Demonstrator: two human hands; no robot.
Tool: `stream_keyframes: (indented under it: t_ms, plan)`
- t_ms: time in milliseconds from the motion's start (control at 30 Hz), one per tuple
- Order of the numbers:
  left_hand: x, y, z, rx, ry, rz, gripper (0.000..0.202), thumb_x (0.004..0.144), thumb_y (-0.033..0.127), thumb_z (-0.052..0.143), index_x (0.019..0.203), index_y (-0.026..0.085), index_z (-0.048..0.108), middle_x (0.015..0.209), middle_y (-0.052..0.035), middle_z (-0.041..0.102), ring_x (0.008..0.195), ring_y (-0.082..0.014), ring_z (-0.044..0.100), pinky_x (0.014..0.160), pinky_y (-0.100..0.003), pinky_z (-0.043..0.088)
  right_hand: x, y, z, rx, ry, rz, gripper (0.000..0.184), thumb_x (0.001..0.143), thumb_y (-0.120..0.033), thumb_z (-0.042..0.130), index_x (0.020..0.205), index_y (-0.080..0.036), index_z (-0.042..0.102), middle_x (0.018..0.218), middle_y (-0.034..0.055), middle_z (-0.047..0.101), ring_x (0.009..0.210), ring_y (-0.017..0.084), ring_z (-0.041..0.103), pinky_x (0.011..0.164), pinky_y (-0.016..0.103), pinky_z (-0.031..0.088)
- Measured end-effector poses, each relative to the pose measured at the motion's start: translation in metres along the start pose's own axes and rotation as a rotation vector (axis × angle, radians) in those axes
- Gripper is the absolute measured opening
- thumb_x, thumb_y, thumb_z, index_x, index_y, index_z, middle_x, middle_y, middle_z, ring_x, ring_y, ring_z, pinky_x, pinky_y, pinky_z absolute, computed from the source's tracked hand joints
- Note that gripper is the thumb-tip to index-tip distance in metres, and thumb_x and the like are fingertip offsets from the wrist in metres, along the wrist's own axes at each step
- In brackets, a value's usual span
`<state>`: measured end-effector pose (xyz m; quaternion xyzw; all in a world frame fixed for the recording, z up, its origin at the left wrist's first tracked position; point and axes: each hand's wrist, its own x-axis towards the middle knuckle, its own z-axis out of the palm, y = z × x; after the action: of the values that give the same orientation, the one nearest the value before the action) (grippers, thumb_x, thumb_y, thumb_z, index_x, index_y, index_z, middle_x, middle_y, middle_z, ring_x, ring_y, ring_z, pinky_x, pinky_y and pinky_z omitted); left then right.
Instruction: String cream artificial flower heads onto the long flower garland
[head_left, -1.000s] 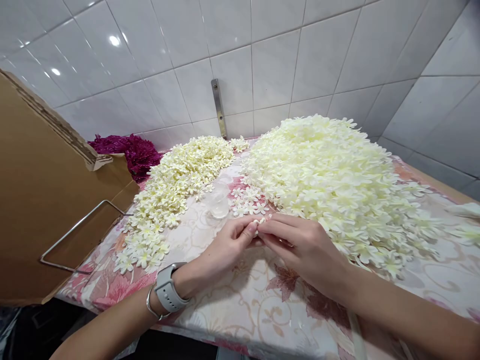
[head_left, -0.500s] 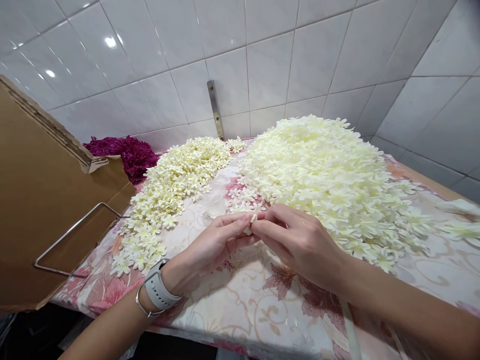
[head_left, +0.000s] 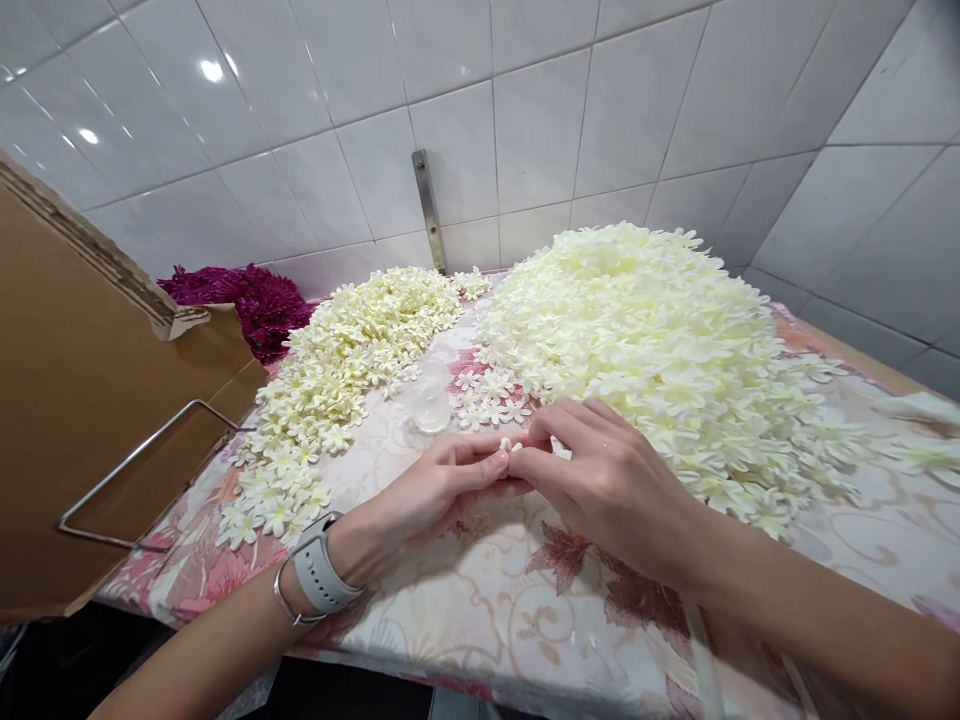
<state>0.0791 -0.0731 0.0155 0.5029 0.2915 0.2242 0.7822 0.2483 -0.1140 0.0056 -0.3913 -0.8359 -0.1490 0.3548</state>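
In the middle of the view, my left hand [head_left: 442, 482] and my right hand [head_left: 611, 480] meet at the fingertips above the table. Between them they pinch a small cream-white flower [head_left: 507, 445], mostly covered by the fingers. The left thumb presses on it from one side, the right thumb and forefinger from the other. Just behind the hands lie several loose white flowers [head_left: 491, 395] and a small clear plastic container [head_left: 431, 405]. A tall heap of pale yellow-white flowers [head_left: 637, 310] rises behind my right hand. Further left spreads a lower heap of cream flowers [head_left: 367, 340].
A cardboard box [head_left: 97, 400] with a bent metal wire handle [head_left: 124, 470] stands at the left. Purple flowers [head_left: 262, 305] are piled behind it. The patterned tablecloth [head_left: 480, 610] covers the table. White wall tiles [head_left: 540, 130] with a metal bracket [head_left: 429, 212] close off the back.
Both hands stay together, fingertips shifted slightly as they work the small flower. The clear container shows more fully behind my left hand. The view has moved slightly.
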Motion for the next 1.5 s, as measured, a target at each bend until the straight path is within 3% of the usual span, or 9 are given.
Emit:
stream_keyframes:
  t_ms: [200,333,467,600,767,933,1100,1300,1500]
  plan:
    - [0.002,-0.003,-0.0054,0.026,0.106,0.04,0.021,0.076,0.029,0.068,0.088,0.012,0.069,0.081,-0.0067,0.07,0.076,-0.0144,0.066,0.077,-0.023,0.049,0.0059,0.0038,-0.0062,0.18,0.283,0.182,0.014,0.081,-0.006,0.053,0.075,-0.016,0.059,0.063,0.0033,0.058,0.059,0.012,0.052,0.056,0.024,0.043]
    - [0.0043,-0.0064,-0.007,0.124,0.111,0.039,0.029,0.071,0.039,0.07,0.078,0.012,0.065,0.067,-0.004,0.066,0.055,-0.0108,0.062,0.054,-0.019,0.047,0.004,0.0042,-0.0017,0.189,0.273,0.167,0.013,0.081,-0.005,0.051,0.075,-0.016,0.058,0.064,0.0042,0.06,0.059,0.013,0.055,0.056,0.025,0.045]
    - [0.0054,-0.0062,-0.0052,0.192,0.107,0.049,0.029,0.076,0.042,0.064,0.074,0.013,0.061,0.063,-0.0001,0.058,0.045,-0.0056,0.049,0.044,-0.017,0.036,0.0044,0.0054,-0.0009,0.185,0.287,0.21,0.013,0.08,-0.006,0.051,0.075,-0.017,0.057,0.063,0.002,0.059,0.059,0.012,0.054,0.055,0.024,0.044]
    - [0.0048,-0.0016,-0.004,0.147,0.133,0.101,0.02,0.084,0.034,0.056,0.088,0.016,0.062,0.069,0.0019,0.049,0.05,-0.0041,0.037,0.048,-0.016,0.03,0.0052,0.0083,-0.0023,0.214,0.269,0.253,0.013,0.081,-0.007,0.051,0.076,-0.018,0.056,0.063,0.0007,0.059,0.057,0.011,0.053,0.054,0.024,0.043]
    - [0.0054,0.0004,-0.0057,0.033,0.126,0.114,0.031,0.089,0.038,0.042,0.072,0.015,0.054,0.063,0.0028,0.038,0.054,-0.0072,0.031,0.051,-0.017,0.029,0.0041,0.0096,-0.0007,0.223,0.249,0.243,0.014,0.079,-0.005,0.05,0.077,-0.017,0.057,0.065,0.0022,0.06,0.06,0.012,0.054,0.057,0.025,0.044]
    - [0.0044,-0.0017,0.0006,0.056,0.21,0.069,0.018,0.086,0.031,0.046,0.075,0.017,0.045,0.06,0.0062,0.031,0.051,-0.0071,0.025,0.047,-0.017,0.021,0.0039,0.0092,0.0,0.219,0.239,0.24,0.013,0.08,-0.007,0.05,0.077,-0.018,0.056,0.066,0.002,0.061,0.061,0.013,0.056,0.058,0.025,0.045]
    - [0.002,-0.0065,0.0008,0.084,0.181,0.007,0.009,0.085,0.028,0.047,0.086,0.02,0.046,0.065,0.006,0.036,0.055,-0.007,0.031,0.053,-0.017,0.027,0.0037,0.0097,-0.0005,0.223,0.217,0.262,0.013,0.08,-0.007,0.05,0.077,-0.018,0.057,0.065,0.0015,0.06,0.06,0.012,0.055,0.057,0.025,0.044]
    - [0.0,-0.0068,-0.0017,0.08,0.161,0.043,0.011,0.084,0.02,0.05,0.095,0.02,0.049,0.065,0.0062,0.039,0.056,-0.0062,0.034,0.054,-0.017,0.029,0.0058,0.0104,-0.0038,0.259,0.202,0.34,0.013,0.08,-0.008,0.053,0.076,-0.019,0.056,0.064,-0.0001,0.06,0.058,0.011,0.055,0.055,0.024,0.043]
    - [0.0032,-0.0015,-0.0034,-0.095,-0.019,0.018,0.021,0.083,0.026,0.056,0.098,0.012,0.062,0.073,-0.0002,0.053,0.057,-0.0058,0.046,0.058,-0.018,0.039,0.0066,0.0102,-0.0037,0.287,0.201,0.338,0.013,0.08,-0.008,0.053,0.075,-0.019,0.056,0.063,-0.0003,0.06,0.057,0.011,0.054,0.053,0.023,0.042]
